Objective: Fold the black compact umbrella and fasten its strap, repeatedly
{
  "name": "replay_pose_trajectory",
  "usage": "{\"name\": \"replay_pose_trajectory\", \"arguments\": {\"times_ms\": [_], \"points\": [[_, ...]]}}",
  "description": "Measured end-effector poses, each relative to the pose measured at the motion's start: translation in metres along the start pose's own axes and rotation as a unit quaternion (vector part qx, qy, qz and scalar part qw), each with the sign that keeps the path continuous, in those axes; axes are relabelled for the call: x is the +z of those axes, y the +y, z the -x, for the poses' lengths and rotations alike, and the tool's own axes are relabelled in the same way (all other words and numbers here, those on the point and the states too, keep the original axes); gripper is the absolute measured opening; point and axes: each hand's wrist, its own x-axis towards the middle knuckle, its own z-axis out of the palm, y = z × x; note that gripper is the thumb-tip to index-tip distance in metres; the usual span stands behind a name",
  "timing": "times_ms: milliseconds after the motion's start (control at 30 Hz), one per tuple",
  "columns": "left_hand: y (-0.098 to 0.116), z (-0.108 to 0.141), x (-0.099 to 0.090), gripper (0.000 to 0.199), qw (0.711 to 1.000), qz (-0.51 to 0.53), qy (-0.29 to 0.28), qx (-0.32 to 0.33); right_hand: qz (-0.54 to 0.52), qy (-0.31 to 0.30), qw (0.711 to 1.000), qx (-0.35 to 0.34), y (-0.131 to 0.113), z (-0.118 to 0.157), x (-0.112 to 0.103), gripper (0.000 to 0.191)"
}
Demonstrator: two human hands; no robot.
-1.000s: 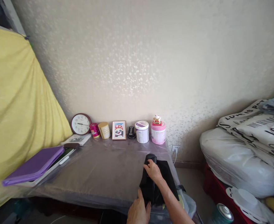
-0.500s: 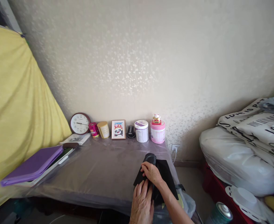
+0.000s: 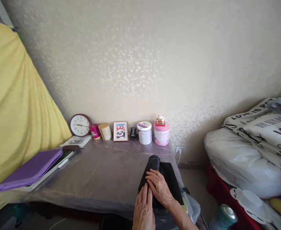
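A black rolled or folded item (image 3: 154, 162) lies on black sheet-like material (image 3: 170, 179) at the right end of the table. My left hand (image 3: 144, 207) rests on the near left part of the black material, its fingers stretched forward and lying flat. Over the roll, my right hand (image 3: 160, 187) lies palm down with its fingers extended to the left, close to my left fingertips. The part of the roll beneath both hands is hidden.
Along the wall stand a clock (image 3: 80, 125), tins, a framed panda picture (image 3: 120, 131) and a pink-lidded tub (image 3: 161, 135). A purple folder (image 3: 31, 169) lies left. Right of the table are a spray can (image 3: 224, 217) and stacked bags (image 3: 246, 163).
My right hand has flattened and turned over the roll, its fingers now straighter. My left hand's fingers have drawn closer together. The view has shifted slightly.
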Motion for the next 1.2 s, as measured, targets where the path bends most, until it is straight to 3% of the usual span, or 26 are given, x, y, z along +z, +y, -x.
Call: {"name": "replay_pose_trajectory", "arguments": {"times_ms": [400, 567, 967, 1100, 1200], "points": [[0.026, -0.005, -0.030, 0.081, 0.990, 0.029, -0.118, -0.071, 0.096, 0.006, 0.993, 0.071, 0.046, -0.058, 0.012, 0.028], [0.029, -0.007, -0.034, 0.086, 0.985, 0.031, -0.139, -0.095, 0.100, -0.001, 0.990, 0.102, 0.057, -0.073, 0.015, 0.029], [0.027, -0.006, -0.029, 0.084, 0.987, 0.019, -0.122, -0.100, 0.100, -0.018, 0.985, 0.140, 0.068, -0.084, 0.018, 0.029], [0.030, -0.007, -0.031, 0.085, 0.986, 0.009, -0.127, -0.108, 0.141, 0.033, 0.977, 0.154, 0.073, -0.082, 0.014, 0.032], [0.031, -0.005, -0.033, 0.084, 0.987, 0.005, -0.128, -0.095, 0.176, 0.079, 0.966, 0.171, 0.084, -0.068, -0.002, 0.035]]}}
